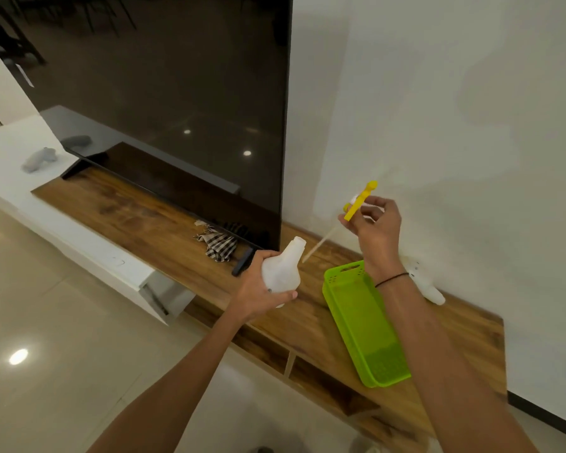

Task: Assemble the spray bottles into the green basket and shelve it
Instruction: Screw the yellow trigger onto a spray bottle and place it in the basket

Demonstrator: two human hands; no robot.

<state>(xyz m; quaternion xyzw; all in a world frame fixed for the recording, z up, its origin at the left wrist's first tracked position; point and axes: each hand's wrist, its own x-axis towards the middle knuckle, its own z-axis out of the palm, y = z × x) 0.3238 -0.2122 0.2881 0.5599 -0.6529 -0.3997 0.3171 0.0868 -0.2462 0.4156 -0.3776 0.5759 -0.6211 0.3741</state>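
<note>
My left hand (258, 289) grips a white translucent bottle body (283, 269) with its open neck tilted up and to the right. My right hand (374, 225) holds a yellow spray head (360, 201) above and to the right of it; its thin dip tube (317, 245) slants down toward the bottle's neck, the tip just outside the opening. The green basket (366, 325) lies empty on the wooden top under my right forearm. Another white spray bottle (427, 284) lies on its side against the wall behind the basket.
A big dark TV (164, 93) stands on the wooden cabinet top (164, 230). A checked cloth (218, 243) and a black remote (242, 261) lie by the TV's foot. Another white bottle (38, 160) lies on the white counter at far left. Open shelf compartments (324, 384) sit below the top.
</note>
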